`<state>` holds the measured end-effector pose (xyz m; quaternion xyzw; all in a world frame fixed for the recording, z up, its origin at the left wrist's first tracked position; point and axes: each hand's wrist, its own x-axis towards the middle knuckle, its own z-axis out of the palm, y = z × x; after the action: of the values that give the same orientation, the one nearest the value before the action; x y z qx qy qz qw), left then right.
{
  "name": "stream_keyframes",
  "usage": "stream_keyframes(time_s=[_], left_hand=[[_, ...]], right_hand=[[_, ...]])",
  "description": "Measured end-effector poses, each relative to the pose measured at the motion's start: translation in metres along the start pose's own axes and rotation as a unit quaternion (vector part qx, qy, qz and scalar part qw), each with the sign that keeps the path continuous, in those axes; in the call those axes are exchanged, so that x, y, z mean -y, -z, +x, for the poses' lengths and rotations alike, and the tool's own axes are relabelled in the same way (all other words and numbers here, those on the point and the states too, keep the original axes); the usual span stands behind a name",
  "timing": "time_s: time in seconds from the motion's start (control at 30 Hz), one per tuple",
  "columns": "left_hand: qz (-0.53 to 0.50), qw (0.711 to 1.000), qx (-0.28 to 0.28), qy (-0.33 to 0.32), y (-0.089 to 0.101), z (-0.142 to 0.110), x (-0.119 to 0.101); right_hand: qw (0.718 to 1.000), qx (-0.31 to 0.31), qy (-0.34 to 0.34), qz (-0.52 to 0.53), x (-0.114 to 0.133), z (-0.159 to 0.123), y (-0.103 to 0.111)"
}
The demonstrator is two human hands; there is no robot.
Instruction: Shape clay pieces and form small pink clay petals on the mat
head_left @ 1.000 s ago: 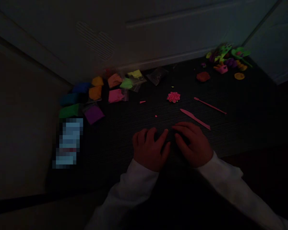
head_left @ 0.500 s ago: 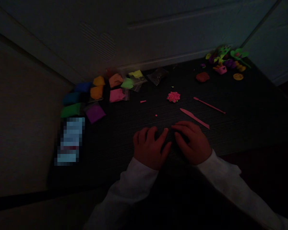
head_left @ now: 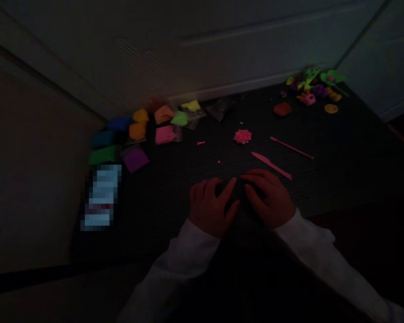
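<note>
Both hands rest palm down near the front of the dark table (head_left: 168,202). My left hand (head_left: 210,206) has its fingers spread, with the index finger stretched forward. Just to its right, my right hand (head_left: 271,197) lies with fingers extended and the thumb apart. A narrow gap separates the two index fingertips, and nothing shows in either hand; what lies under the fingers is hidden. Ahead of them are a tiny pink clay ball (head_left: 218,162), a small pink clay cone (head_left: 201,143) and a pink clay flower (head_left: 243,137). A pink plastic clay knife (head_left: 272,166) lies beyond my right hand.
A thin pink modelling stick (head_left: 291,147) lies at the right. Bags of coloured clay, such as a purple one (head_left: 136,160), crowd the left back. A blurred bright rectangle (head_left: 103,197) lies at left. Red clay (head_left: 282,109) and clay flowers (head_left: 331,77) stand near the wall.
The camera view has shifted slightly, moving the things on the table a little in the picture. Both hands keep nearly the same pose; the left index fingertip sits marginally farther forward.
</note>
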<state>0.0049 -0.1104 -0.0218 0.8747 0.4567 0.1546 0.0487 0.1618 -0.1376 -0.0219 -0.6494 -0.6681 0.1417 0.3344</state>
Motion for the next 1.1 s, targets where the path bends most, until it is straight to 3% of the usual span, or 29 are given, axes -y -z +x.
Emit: stream_keyframes(time_s=[0.23, 0.5, 0.73, 1.1], left_hand=[[-0.062, 0.993, -0.097, 0.029, 0.001, 0.000, 0.010], [-0.115, 0.979, -0.147, 0.078, 0.009, -0.006, 0.025], [-0.171, 0.961, -0.140, 0.169, 0.013, -0.009, 0.037], [-0.195, 0.959, -0.124, 0.167, 0.014, -0.010, 0.037]], right_hand=[[0.998, 0.026, 0.019, -0.057, 0.003, 0.000, 0.001], [0.979, 0.082, 0.057, -0.178, 0.011, -0.001, -0.003], [0.981, 0.084, 0.046, -0.168, 0.009, 0.001, -0.002], [0.974, 0.103, 0.037, -0.199, 0.014, 0.003, -0.003]])
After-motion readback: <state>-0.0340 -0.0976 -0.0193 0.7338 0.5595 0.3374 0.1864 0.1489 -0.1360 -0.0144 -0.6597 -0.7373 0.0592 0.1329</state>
